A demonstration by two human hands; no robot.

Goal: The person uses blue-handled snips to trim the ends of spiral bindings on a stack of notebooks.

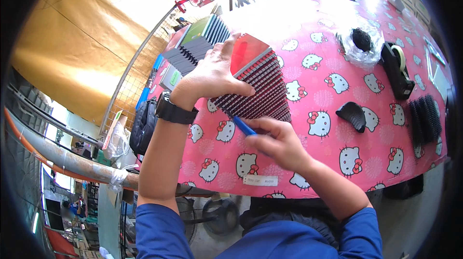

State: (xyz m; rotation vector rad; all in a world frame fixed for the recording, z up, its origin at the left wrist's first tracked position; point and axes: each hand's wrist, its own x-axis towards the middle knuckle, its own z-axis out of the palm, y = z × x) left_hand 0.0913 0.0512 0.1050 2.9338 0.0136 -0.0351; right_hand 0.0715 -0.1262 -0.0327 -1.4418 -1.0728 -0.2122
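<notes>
A stack of spiral notebooks (258, 87) with dark coil bindings and a red top cover stands on the pink table. My left hand (211, 76), with a black watch at the wrist, spans the left side of this stack. Its thumb presses along the bindings and its fingers reach toward the far side. In my right hand (280, 144) is a blue-handled tool (244, 126), its tip at the lower left end of the coils. What kind of tool it is I cannot make out. Behind my left hand sit more spiral notebooks (207, 32) with green and grey covers.
At the right are a black tape dispenser (399, 70), a clear plastic-wrapped bundle of black coils (361, 42), a curved black piece (353, 116) and more black coils (425, 119). A white paper strip (260, 180) lies by the near edge. A metal rail (72, 165) runs at left.
</notes>
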